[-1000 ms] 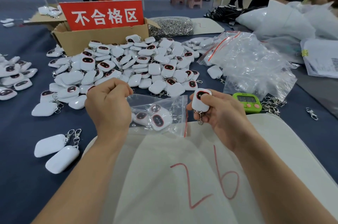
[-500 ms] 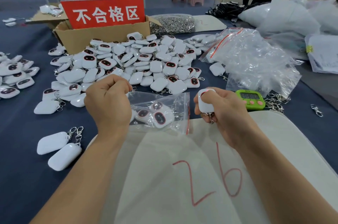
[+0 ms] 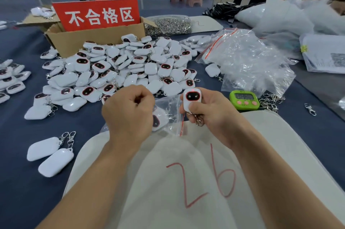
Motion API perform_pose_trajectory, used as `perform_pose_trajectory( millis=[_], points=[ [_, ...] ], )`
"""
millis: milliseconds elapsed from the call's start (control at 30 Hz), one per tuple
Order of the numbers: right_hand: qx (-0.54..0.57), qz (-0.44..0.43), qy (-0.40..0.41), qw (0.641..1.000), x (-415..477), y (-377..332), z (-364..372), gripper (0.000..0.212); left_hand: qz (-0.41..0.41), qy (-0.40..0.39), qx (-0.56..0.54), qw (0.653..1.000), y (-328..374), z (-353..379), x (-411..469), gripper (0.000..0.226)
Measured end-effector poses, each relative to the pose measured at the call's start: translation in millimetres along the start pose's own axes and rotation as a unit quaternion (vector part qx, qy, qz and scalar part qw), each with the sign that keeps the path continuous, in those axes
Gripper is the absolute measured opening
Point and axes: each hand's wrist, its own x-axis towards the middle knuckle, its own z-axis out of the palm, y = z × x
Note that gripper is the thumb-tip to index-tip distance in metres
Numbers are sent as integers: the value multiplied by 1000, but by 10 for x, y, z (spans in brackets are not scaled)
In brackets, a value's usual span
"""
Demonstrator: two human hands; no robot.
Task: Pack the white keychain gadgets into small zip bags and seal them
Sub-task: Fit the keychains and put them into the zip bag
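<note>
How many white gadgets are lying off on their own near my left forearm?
2, side by side on the blue cloth: farther gadget and nearer gadget. None look hidden.

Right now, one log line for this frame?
step: loading | left hand: grips zip bag | right hand: holds white gadget, screen up, beside bag | bag: second gadget inside, mouth looks open

Right hand grips gadget (face lit); left hand pinches zip bag.
</note>
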Motion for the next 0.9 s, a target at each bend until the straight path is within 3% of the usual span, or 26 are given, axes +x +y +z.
perform_pose_trajectory(
  millis=[100,200,333,500,667,833,900],
  points=[
    [-14,3,-8,1000,-17,-39,40,16,62,-34,25,997,95,23,-93,25],
    [-16,-7,37,999,-8,-32,87,19,133,-84,14,987,165,67,-137,38],
    [-92,-89,95,987,-24,-34,104,8,156,-96,-28,983,197,102,-144,35],
    [-70,-141,170,973,-25,-31,112,15,127,-89,-70,985,92,93,-126,43],
    [-10,-145,149,978,-72,-85,158,26,119,-93,-85,985,60,108,-131,44],
    [67,-57,107,990,-90,-125,118,13,143,-110,-60,982,3,52,-99,61],
    [77,-25,82,993,-89,-132,104,19,161,-107,-77,978,-16,22,-75,54]
  ],
)
